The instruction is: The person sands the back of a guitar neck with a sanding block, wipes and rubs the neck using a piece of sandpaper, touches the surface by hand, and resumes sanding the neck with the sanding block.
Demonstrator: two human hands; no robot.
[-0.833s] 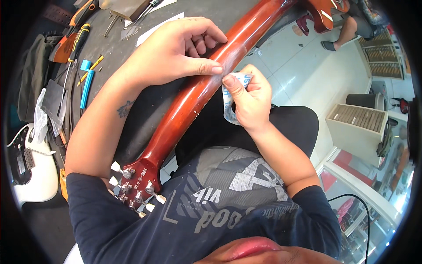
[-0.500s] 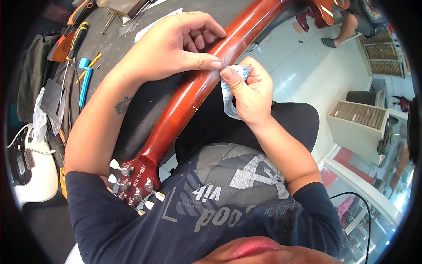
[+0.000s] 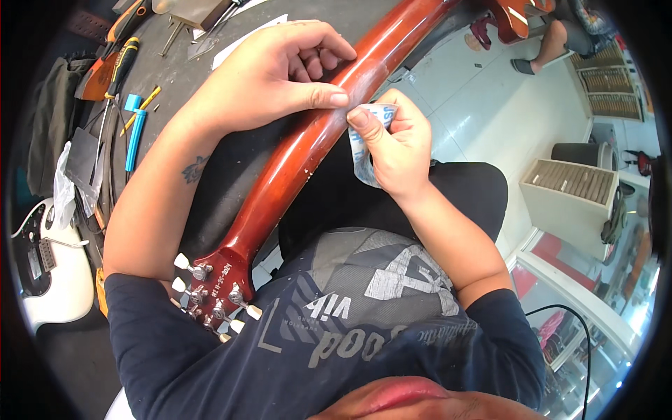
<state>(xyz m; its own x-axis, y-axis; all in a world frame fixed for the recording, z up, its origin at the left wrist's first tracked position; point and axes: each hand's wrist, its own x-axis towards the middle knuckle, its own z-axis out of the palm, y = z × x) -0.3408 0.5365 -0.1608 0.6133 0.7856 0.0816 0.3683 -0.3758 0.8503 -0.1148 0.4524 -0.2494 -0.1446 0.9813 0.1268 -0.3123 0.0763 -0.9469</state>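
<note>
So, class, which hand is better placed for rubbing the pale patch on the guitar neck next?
Right, I'd judge: the right hand pinches the curled sheet beside the pale patch on the guitar neck. The left hand holds no sheet; its thumb lies over the neck.

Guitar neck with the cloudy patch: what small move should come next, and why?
Perhaps a short stroke of the right hand, drawing the blue-printed sheet along the guitar neck: the hand pinches it at the edge, beside the cloudy patch, and the left hand's thumb rests on the neck, seemingly steadying it.
</note>
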